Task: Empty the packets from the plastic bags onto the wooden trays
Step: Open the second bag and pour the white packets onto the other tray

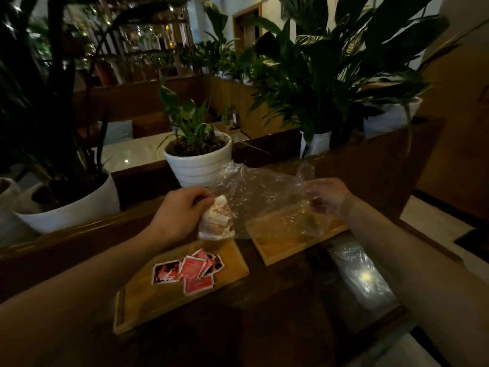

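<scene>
Two white plant pots (pixel 199 165) stand on the ledge behind my dark wooden table (pixel 277 313), the ribbed one just beyond my left hand (pixel 182 207), with broad-leaved plants (pixel 330 75) crowding the wall to the right. Between my hands hangs a clear, crinkled plastic bag (pixel 264 197), held above the gap between two shallow wooden trays. My left hand pinches one side of the bag with fingers closed, beside a bundle of pale packets (pixel 218 218) bunched inside the film. My right hand (pixel 329 196) grips the opposite side, fingers curled shut into the plastic. On the near tray (pixel 148 300) lie several flat, square red and black packets (pixel 190 272), overlapping in a loose heap. On the far tray (pixel 277 247) only the drooping bag shows. A second crumpled bag (pixel 362 276) lies glinting on the table to the right.
</scene>
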`<action>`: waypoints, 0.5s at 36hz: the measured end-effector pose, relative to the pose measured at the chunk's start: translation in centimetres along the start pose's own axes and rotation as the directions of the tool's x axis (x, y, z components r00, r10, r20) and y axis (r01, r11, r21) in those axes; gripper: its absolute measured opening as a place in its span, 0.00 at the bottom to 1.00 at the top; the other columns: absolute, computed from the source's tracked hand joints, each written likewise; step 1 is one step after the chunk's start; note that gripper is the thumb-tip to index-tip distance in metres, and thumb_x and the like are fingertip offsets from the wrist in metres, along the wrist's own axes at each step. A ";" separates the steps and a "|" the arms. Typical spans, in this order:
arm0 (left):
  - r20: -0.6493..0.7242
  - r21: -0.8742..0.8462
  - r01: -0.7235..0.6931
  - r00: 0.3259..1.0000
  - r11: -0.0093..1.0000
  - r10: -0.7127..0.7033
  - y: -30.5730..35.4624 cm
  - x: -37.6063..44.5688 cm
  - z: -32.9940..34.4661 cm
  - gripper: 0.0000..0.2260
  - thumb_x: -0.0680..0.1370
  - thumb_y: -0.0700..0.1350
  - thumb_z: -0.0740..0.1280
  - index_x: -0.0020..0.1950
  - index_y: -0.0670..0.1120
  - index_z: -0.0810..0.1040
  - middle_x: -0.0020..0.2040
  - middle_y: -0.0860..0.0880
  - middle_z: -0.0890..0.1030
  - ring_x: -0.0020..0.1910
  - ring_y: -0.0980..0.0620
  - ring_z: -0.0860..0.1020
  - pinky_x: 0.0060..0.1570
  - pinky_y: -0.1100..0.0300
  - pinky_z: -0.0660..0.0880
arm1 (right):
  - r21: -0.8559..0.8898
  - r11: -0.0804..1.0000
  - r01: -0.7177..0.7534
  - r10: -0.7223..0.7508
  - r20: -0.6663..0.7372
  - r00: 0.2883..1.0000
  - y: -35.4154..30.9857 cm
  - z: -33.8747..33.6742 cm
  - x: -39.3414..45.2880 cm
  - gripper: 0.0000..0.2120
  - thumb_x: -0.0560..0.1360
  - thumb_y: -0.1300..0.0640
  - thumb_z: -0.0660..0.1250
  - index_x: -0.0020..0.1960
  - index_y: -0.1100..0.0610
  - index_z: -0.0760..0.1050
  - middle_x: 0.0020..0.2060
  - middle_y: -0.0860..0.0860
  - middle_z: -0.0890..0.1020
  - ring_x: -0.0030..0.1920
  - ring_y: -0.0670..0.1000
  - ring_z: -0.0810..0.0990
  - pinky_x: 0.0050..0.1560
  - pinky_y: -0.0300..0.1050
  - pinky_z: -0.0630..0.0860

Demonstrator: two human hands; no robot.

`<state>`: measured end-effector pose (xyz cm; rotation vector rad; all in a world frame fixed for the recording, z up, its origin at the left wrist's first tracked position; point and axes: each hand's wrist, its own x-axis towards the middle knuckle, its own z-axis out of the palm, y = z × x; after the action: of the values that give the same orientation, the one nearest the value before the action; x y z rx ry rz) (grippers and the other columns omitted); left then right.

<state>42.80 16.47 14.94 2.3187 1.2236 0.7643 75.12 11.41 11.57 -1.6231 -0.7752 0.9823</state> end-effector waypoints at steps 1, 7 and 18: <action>0.009 0.030 -0.016 1.000 0.999 0.016 0.2 0.5 -0.2 0.06 0.78 0.45 0.66 0.52 0.52 0.81 0.45 0.57 0.82 0.45 0.64 0.78 0.44 0.67 0.74 | 0.024 1.000 -0.008 0.008 -0.001 1.000 0.4 0.1 0.4 0.03 0.74 0.63 0.71 0.44 0.57 0.81 0.38 0.55 0.82 0.35 0.52 0.77 0.32 0.43 0.74; 0.013 0.160 -0.051 0.999 0.986 0.050 1.7 3.0 -1.4 0.07 0.78 0.45 0.67 0.53 0.50 0.83 0.46 0.54 0.82 0.48 0.56 0.78 0.48 0.60 0.73 | 0.085 0.994 -0.064 0.063 0.008 0.998 2.4 1.1 2.3 0.07 0.72 0.66 0.72 0.45 0.55 0.80 0.44 0.55 0.83 0.42 0.53 0.79 0.36 0.45 0.76; -0.050 0.195 -0.096 0.993 0.976 0.108 3.3 2.9 -1.7 0.05 0.77 0.46 0.67 0.50 0.51 0.83 0.44 0.55 0.81 0.45 0.60 0.78 0.44 0.61 0.74 | 0.183 0.982 -0.036 0.027 0.049 0.998 3.0 2.6 4.8 0.14 0.81 0.66 0.57 0.62 0.61 0.76 0.54 0.60 0.83 0.47 0.58 0.83 0.39 0.48 0.76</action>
<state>45.11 17.34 19.00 2.5485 1.2624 0.7871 75.04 15.94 7.32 -1.4611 -0.6703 1.0847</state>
